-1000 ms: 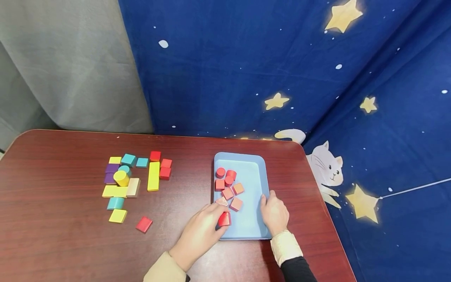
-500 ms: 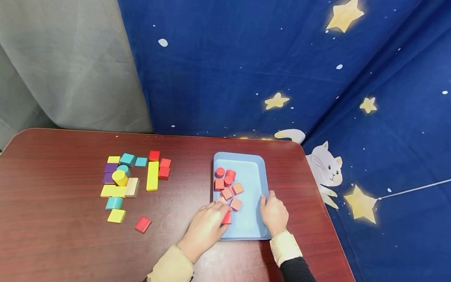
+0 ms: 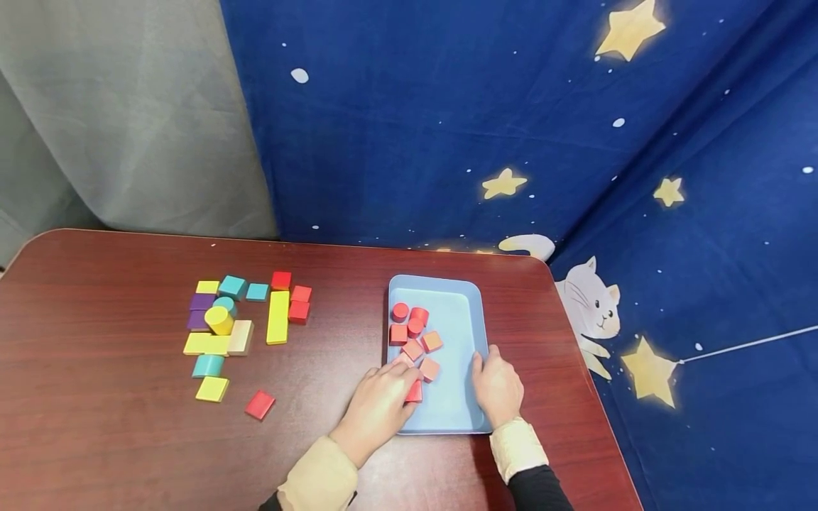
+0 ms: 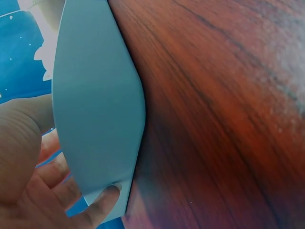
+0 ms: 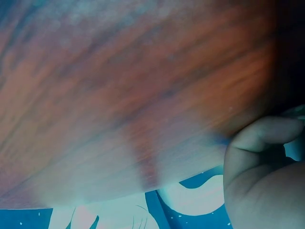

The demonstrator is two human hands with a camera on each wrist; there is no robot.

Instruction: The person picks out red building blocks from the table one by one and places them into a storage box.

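"Two things occupy us — where's our left grip?"

"Pinching a red block, it seems, inside the near end of the blue tray."

"And our right grip?"

"Curled over the tray's right wall. We judge this the setting-down step."

"Next, then?"

"We'd let go gently — no nudging the paler cube nearby. A red tile lies on the worktop."

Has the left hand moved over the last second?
Yes: judged against the blue tray in the head view, the left hand has shifted slightly to the right.
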